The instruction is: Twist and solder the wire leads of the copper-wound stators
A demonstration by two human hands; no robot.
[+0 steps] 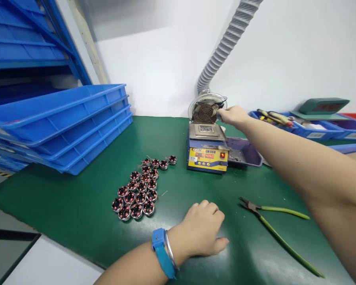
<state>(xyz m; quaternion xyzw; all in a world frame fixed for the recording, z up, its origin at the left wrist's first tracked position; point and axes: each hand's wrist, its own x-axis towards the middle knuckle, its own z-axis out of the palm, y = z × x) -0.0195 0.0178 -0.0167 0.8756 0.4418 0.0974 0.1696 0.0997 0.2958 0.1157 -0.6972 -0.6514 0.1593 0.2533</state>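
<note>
My left hand (204, 228) rests on the green table, thumb apart from its bent fingers, with nothing visibly held. A blue wrist strap (163, 253) and a silver bangle are on that wrist. My right hand (233, 116) reaches over the solder pot (209, 152), its fingers closed beside the round fan guard (207, 113); what they hold is hidden. The pot has a metal top with a square opening, and its red display reads 426.0. Several copper-wound motor stators (141, 186) stand grouped left of the pot. Long-handled green pliers (273, 221) lie spread, right of my left hand.
Stacked blue crates (77, 118) stand at the left edge of the table. A purple tray (245, 152) with scraps sits right of the pot. A grey exhaust hose (225, 43) rises behind the fan. Blue bins (314, 130) with tools are at the back right.
</note>
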